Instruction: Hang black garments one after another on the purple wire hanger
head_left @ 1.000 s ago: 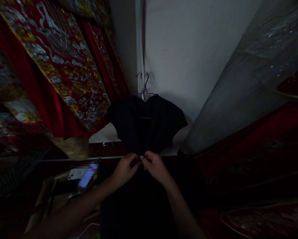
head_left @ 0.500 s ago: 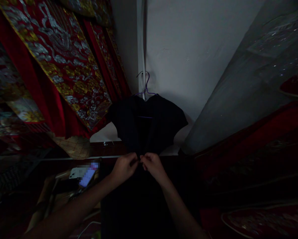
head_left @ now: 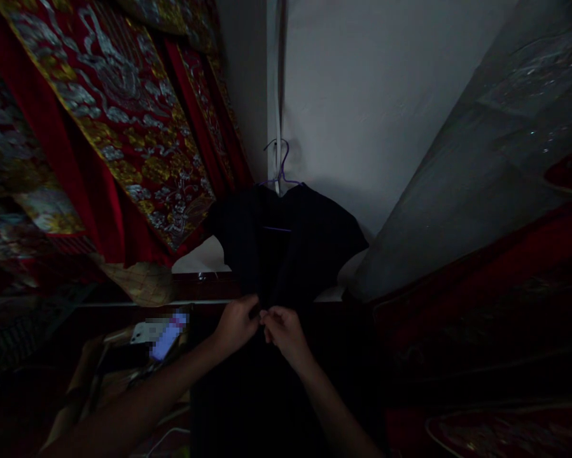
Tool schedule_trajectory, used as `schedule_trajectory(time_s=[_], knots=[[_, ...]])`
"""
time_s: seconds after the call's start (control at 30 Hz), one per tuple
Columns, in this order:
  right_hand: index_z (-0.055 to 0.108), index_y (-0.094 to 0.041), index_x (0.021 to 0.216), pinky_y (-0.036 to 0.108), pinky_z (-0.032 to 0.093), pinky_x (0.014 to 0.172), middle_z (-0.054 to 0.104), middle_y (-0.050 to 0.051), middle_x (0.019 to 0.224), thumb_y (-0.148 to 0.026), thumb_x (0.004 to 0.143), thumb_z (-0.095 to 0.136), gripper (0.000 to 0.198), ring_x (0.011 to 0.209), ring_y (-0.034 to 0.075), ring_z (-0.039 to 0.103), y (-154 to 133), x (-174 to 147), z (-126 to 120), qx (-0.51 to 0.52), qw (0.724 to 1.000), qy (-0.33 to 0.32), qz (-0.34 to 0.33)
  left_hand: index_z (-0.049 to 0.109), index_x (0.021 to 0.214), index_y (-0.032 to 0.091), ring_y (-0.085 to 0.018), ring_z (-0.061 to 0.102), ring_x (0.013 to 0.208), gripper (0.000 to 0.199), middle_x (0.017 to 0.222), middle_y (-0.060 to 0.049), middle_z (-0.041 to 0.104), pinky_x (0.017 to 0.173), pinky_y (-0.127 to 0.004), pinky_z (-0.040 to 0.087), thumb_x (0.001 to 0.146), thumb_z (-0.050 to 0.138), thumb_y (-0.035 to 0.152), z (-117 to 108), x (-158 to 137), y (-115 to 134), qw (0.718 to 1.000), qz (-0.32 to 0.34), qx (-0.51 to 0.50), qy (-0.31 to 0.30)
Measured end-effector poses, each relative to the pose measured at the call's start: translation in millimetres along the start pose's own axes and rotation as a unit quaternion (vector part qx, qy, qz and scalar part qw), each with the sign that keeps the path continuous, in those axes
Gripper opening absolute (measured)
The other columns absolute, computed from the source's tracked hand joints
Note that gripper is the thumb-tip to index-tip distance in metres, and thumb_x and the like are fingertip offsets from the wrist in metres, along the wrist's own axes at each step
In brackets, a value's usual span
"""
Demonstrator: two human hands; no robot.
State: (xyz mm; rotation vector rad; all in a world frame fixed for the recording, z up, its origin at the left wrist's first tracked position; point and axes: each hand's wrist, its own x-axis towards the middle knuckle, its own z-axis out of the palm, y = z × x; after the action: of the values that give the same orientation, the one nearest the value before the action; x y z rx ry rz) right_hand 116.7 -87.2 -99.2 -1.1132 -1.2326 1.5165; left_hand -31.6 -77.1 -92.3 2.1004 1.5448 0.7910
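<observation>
A dark short-sleeved garment [head_left: 324, 242] hangs on a purple hanger [head_left: 286, 172] against the wall, its front parted in a V at the neck. At the bottom of that V, my left hand [head_left: 238, 323] is closed in a pinch on the garment's front edge. My right hand [head_left: 286, 334] pinches the opposite edge, fingertips almost meeting those of the left. Any button or fastener between the fingers is too dark and small to make out. The lower part of the garment merges into black shadow.
Red cloth embroidered in gold and silver [head_left: 137, 127] hangs at the left. Below it, phones with a lit screen [head_left: 168, 337] lie on a bamboo-like stand [head_left: 78, 375]. A translucent plastic sheet [head_left: 438, 184] slants down at the right above more red cloth [head_left: 505, 267].
My right hand has shifted slightly down and left, closer under the left hand's fingertips. My left hand has barely moved. The view has tilted a little.
</observation>
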Motion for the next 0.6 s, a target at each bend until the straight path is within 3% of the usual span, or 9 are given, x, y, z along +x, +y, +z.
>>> schedule_trajectory(time_s=[0.13, 0.27, 0.4, 0.6], knots=[[0.06, -0.018, 0.063, 0.022, 0.021, 0.038, 0.049, -0.004, 0.039, -0.059, 0.071, 0.063, 0.043, 0.033, 0.007, 0.037, 0.6, 1.9, -4.5, 0.038, 0.999, 0.021, 0.018, 0.054, 0.072, 0.019, -0.016, 0.06, 0.066, 0.013, 0.071, -0.001, 0.062, 0.062, -0.025, 0.037, 0.079, 0.051, 0.008, 0.6, 0.5, 3.7, 1.0, 0.02, -0.012, -0.014], [0.065, -0.015, 0.064, 0.021, 0.021, 0.037, 0.054, -0.001, 0.041, -0.053, 0.069, 0.066, 0.039, 0.032, 0.007, 0.039, -17.3, 10.3, -10.7, 0.07, 0.996, 0.045, 0.028, 0.057, 0.076, 0.019, -0.016, 0.062, 0.07, 0.016, 0.077, -0.002, 0.066, 0.066, -0.025, 0.04, 0.078, 0.05, 0.005, 4.3, -1.9, 11.0, 0.998, 0.032, -0.038, -0.034], [0.066, -0.013, 0.062, 0.019, 0.019, 0.035, 0.055, -0.001, 0.042, -0.048, 0.064, 0.07, 0.035, 0.032, 0.005, 0.037, -61.5, 36.2, -19.9, 0.116, 0.991, 0.067, 0.009, 0.056, 0.076, 0.019, -0.017, 0.061, 0.07, 0.01, 0.077, -0.003, 0.065, 0.064, -0.026, 0.039, 0.08, 0.056, 0.01, 6.8, -4.1, 18.6, 0.999, 0.022, -0.015, -0.041], [0.06, -0.015, 0.058, 0.018, 0.017, 0.033, 0.054, -0.002, 0.044, -0.031, 0.067, 0.069, 0.02, 0.033, 0.003, 0.036, -154.4, 95.6, -33.3, 0.151, 0.979, 0.107, -0.085, 0.051, 0.072, 0.02, -0.016, 0.057, 0.065, 0.014, 0.072, -0.001, 0.061, 0.06, -0.026, 0.034, 0.081, 0.057, 0.011, 6.8, -0.9, 26.1, 0.998, 0.028, 0.008, -0.051]])
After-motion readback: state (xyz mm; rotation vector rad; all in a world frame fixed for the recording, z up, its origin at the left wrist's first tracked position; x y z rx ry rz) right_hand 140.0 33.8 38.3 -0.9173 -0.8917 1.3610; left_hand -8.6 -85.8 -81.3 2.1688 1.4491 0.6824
